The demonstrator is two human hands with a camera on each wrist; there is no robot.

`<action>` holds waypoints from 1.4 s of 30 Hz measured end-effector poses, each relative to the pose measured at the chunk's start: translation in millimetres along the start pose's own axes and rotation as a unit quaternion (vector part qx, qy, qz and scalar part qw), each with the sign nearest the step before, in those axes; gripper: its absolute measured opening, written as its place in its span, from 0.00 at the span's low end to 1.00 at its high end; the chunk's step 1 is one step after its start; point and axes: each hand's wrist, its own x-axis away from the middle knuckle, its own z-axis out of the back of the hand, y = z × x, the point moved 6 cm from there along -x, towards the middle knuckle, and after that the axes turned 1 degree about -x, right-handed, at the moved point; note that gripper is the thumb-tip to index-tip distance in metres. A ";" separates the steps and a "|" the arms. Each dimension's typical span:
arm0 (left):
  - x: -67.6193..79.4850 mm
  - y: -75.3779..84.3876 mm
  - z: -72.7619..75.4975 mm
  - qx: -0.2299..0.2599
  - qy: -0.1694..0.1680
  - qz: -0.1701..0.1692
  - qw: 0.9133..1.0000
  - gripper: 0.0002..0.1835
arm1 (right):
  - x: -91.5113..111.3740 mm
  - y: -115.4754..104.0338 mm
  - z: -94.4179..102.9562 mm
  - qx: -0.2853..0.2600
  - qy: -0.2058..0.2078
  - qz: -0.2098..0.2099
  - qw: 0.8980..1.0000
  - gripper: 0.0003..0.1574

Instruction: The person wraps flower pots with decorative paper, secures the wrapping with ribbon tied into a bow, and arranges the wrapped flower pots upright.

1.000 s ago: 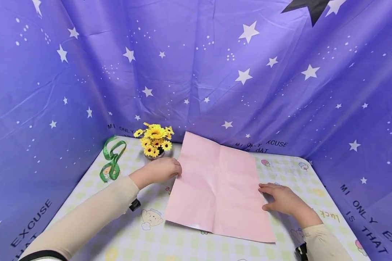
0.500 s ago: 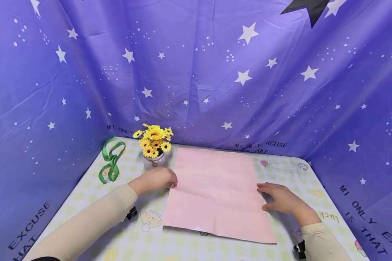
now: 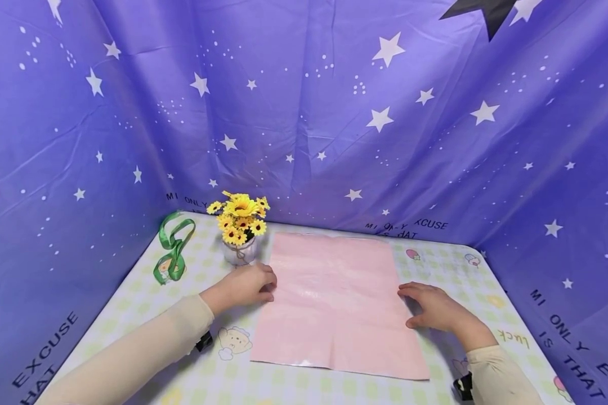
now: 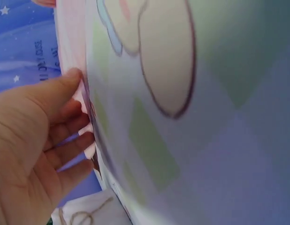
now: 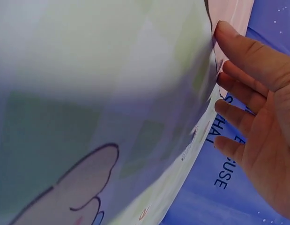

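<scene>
A pink sheet of paper (image 3: 334,304), slightly glossy and creased, lies flat on the checked tablecloth. My left hand (image 3: 247,284) is at its left edge, thumb and fingers apart and loosely bent. The left wrist view shows the thumb and fingertips (image 4: 73,75) of that hand at the paper's edge, pinching nothing. On the opposite side, my right hand (image 3: 434,308) rests its fingertips at the right edge. Its fingers are spread and relaxed in the right wrist view, where the hand (image 5: 264,108) holds nothing.
Just behind my left hand stands a small pot of yellow artificial flowers (image 3: 239,219). A green ribbon (image 3: 172,247) lies looped at the table's far left. Purple star-printed curtain (image 3: 304,112) closes off the back and both sides of the table (image 3: 466,275).
The sheet's raised, folded far and left parts have come down flat. My left hand has moved down and loosened from the paper's left edge. The right hand has hardly moved.
</scene>
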 end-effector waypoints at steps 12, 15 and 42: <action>7.3 0.2 -2.5 -0.006 -0.005 0.020 1.000 0.07 | 2.3 -10.6 -4.0 -0.046 -0.016 0.029 0.998 0.48; 4.5 0.8 -1.4 -0.007 0.002 0.015 1.000 0.07 | 1.6 -6.9 -2.5 -0.029 -0.012 0.026 0.999 0.48; 64.3 -96.3 19.7 0.215 0.049 0.419 0.881 0.30 | -7.2 -4.1 -3.3 -0.041 -0.036 0.007 0.998 0.48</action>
